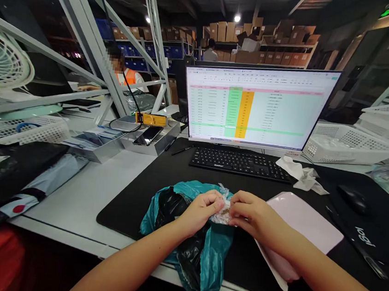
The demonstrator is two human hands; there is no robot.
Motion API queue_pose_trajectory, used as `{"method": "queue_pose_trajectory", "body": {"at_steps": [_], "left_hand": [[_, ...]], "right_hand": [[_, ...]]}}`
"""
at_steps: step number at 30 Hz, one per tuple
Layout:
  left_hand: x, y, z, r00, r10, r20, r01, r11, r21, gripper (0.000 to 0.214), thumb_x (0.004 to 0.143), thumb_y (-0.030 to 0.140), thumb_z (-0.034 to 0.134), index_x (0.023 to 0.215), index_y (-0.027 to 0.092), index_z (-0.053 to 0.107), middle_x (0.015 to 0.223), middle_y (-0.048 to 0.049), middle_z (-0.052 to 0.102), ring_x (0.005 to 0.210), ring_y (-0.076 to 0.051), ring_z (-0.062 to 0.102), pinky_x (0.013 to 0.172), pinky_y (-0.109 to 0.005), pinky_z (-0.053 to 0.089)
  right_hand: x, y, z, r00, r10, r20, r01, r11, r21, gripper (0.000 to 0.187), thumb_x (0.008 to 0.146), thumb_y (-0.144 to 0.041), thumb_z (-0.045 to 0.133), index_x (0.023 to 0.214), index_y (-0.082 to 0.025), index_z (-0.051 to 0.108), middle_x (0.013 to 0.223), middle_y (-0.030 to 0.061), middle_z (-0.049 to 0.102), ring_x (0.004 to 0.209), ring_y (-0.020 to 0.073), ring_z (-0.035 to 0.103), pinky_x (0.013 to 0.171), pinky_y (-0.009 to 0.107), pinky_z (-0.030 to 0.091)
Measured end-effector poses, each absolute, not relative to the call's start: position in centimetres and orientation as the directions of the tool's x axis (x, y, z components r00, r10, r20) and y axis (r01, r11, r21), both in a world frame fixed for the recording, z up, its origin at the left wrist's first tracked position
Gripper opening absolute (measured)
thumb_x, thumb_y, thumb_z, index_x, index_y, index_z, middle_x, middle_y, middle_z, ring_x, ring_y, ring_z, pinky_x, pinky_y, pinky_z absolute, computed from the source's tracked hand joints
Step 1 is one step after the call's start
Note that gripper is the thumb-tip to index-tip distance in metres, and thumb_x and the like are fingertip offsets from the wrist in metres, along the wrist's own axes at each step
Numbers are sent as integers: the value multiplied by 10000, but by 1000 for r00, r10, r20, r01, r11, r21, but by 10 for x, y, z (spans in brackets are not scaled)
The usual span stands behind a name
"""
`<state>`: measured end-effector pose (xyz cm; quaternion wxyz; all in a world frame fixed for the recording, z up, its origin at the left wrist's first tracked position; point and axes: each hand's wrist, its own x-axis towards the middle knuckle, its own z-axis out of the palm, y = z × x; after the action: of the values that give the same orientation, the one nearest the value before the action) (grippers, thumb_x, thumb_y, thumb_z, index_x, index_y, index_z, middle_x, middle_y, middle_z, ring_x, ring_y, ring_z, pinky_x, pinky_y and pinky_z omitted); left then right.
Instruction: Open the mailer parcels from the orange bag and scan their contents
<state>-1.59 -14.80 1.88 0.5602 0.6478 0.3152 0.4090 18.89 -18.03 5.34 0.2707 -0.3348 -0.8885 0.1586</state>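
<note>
My left hand point(202, 207) and my right hand point(250, 211) meet over a teal courier bag point(212, 254) with a black lining that lies on the black desk mat point(132, 204). Both hands pinch a small crinkled clear plastic packet point(221, 213) between fingertips. What the packet contains is too small to make out. A pale pink mailer point(306, 224) lies flat under my right forearm.
A black keyboard point(239, 163) and a monitor point(256, 106) showing a spreadsheet stand behind. A crumpled tissue point(303, 175), a mouse point(354, 199) and a pen point(354, 241) lie right. White baskets point(349, 144), a phone point(148, 135), a fan point(1, 62) and parcels point(10, 177) flank the desk. A person in orange sits far left.
</note>
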Motion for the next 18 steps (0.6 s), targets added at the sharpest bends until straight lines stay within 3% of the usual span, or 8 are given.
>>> {"method": "queue_pose_trajectory", "body": {"at_steps": [4, 9, 12, 14, 16, 18], "left_hand": [[-15, -142, 12, 343, 916, 208, 3, -223, 975, 425, 853, 531, 628, 639, 166, 589, 801, -29, 533, 763, -166, 473, 730, -281, 380], [-16, -132, 2, 287, 920, 266, 131, -313, 941, 394, 858, 446, 618, 577, 179, 550, 812, -39, 554, 819, -186, 511, 804, -303, 399], [-17, -128, -2, 276, 919, 280, 194, -339, 921, 368, 840, 402, 638, 559, 182, 552, 857, -44, 558, 868, -194, 533, 849, -319, 414], [-18, -127, -2, 272, 915, 298, 231, -362, 903, 349, 835, 362, 641, 551, 181, 549, 898, -49, 562, 902, -198, 547, 884, -330, 418], [-19, -128, -1, 263, 899, 349, 264, -415, 871, 295, 818, 304, 653, 568, 179, 558, 971, -59, 570, 966, -211, 558, 934, -346, 415], [-19, -131, 2, 251, 866, 432, 274, -491, 827, 103, 794, 239, 669, 712, 186, 633, 1074, -74, 568, 1015, -221, 566, 959, -363, 427]], "right_hand": [[182, -181, 46, -625, 688, 367, 621, 724, -300, 83, 917, -96, 591, 859, -151, 571, 966, 50, 560, 857, 164, 533, 756, 283, 456], [180, -180, 41, -677, 625, 390, 554, 781, -288, 116, 949, -97, 545, 843, -143, 549, 930, 37, 544, 803, 140, 511, 718, 258, 432], [180, -180, 40, -706, 558, 436, 575, 811, -106, 155, 990, -115, 460, 876, -146, 561, 906, 47, 540, 804, 168, 490, 718, 302, 408], [180, -180, 40, -675, 574, 463, 637, 770, -25, 173, 999, -130, 436, 881, -152, 561, 885, 54, 539, 804, 188, 480, 704, 320, 392], [181, -180, 42, -622, 627, 469, 686, 725, -60, 168, 990, -135, 461, 847, -166, 543, 852, 45, 535, 783, 185, 480, 673, 309, 377], [183, -178, 46, -589, 676, 443, 699, 701, -142, 177, 972, -128, 498, 803, -178, 518, 822, 27, 534, 761, 172, 487, 650, 290, 366]]}}
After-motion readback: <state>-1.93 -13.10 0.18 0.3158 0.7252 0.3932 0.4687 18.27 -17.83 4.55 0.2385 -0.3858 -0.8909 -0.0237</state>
